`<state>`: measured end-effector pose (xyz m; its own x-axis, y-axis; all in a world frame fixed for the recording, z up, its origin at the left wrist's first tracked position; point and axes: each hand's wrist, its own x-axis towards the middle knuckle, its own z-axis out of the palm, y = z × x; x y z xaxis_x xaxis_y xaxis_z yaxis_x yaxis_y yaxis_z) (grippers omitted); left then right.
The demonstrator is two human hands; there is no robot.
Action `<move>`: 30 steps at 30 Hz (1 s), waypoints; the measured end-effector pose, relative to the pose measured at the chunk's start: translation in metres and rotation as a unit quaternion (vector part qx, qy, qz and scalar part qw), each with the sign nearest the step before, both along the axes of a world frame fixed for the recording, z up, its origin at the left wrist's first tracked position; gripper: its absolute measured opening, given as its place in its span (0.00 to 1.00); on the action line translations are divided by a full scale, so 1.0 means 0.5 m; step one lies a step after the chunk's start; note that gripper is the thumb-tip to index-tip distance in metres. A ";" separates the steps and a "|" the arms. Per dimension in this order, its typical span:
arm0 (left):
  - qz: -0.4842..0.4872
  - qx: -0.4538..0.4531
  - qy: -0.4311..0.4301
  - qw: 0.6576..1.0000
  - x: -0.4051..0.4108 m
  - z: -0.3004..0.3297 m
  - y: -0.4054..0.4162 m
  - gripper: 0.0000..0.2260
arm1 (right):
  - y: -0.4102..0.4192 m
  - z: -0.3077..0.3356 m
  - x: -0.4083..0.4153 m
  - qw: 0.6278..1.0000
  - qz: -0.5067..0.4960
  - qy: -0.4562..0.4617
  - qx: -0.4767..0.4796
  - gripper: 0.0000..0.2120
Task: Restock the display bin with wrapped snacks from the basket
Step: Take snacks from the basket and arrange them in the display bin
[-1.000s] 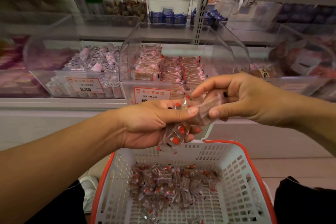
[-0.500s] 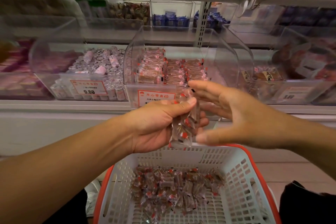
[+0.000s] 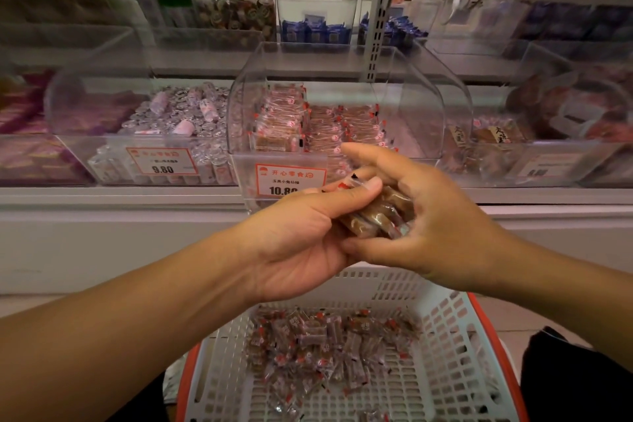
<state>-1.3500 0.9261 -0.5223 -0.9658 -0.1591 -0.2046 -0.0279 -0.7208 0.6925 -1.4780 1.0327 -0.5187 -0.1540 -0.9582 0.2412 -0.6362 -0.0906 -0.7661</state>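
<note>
Nearest: white basket (image 3: 455, 346) with red rim, low centre, loose pile of wrapped snacks (image 3: 329, 343) on its floor. Above basket, left hand (image 3: 301, 233) and right hand (image 3: 435, 216) meeting around small bundle of brown wrapped pieces (image 3: 375, 212), left thumb pressed over top of bundle, right fingers curled round its far side, both gripping, held in front of the 10.8 price tag (image 3: 289, 178). Behind: clear display bin (image 3: 404, 106) on shelf, stacked rows of same snacks filling left and middle, right part bare; neighbouring bin (image 3: 102, 106) to left with 9.80 tag (image 3: 161, 161).
</note>
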 end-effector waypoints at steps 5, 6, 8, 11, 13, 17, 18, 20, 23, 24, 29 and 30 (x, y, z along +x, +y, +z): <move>0.006 -0.005 -0.014 1.000 0.004 -0.016 0.011 0.17 | 0.004 -0.007 0.002 0.998 0.007 0.035 0.050 0.50; 0.007 -0.013 -0.022 1.000 0.005 -0.018 0.012 0.15 | 0.006 -0.009 0.002 0.996 0.012 0.060 0.061 0.53; 0.007 -0.021 -0.034 0.999 0.008 -0.018 0.008 0.14 | 0.012 -0.002 -0.001 0.993 0.033 0.078 0.085 0.59; -0.050 -0.044 -0.034 0.997 0.016 -0.005 -0.007 0.16 | 0.019 0.033 -0.021 0.986 0.097 0.015 0.132 0.54; -0.093 -0.085 -0.051 0.991 0.022 0.007 -0.021 0.18 | 0.021 0.057 -0.038 0.976 0.142 -0.084 0.143 0.44; -0.146 -0.184 -0.071 0.969 0.027 0.026 -0.040 0.17 | 0.017 0.064 -0.061 0.971 0.165 -0.111 0.132 0.34; -0.162 -0.203 -0.074 0.963 0.026 0.030 -0.043 0.13 | 0.015 0.059 -0.063 0.975 0.160 -0.086 0.126 0.31; -0.198 -0.234 -0.085 0.948 0.028 0.036 -0.045 0.07 | 0.011 0.052 -0.065 0.982 0.145 -0.042 0.113 0.29; -0.231 -0.264 -0.089 0.932 0.026 0.050 -0.053 0.04 | 0.002 0.063 -0.062 0.983 0.142 -0.028 0.110 0.27; -0.230 -0.270 -0.088 0.931 0.026 0.057 -0.057 0.04 | -0.003 0.072 -0.062 0.983 0.143 -0.032 0.111 0.25; -0.190 -0.312 -0.100 0.925 0.029 0.114 -0.094 0.12 | -0.034 0.128 -0.068 0.983 0.149 -0.009 0.111 0.19; -0.181 -0.320 -0.099 0.925 0.030 0.125 -0.104 0.12 | -0.046 0.138 -0.069 0.983 0.150 0.000 0.106 0.18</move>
<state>-1.3348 0.8739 -0.4596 -0.9334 0.0181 -0.3584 -0.3586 -0.0835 0.9297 -1.5123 1.0095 -0.4496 0.1426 -0.9893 0.0312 -0.6049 -0.1121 -0.7883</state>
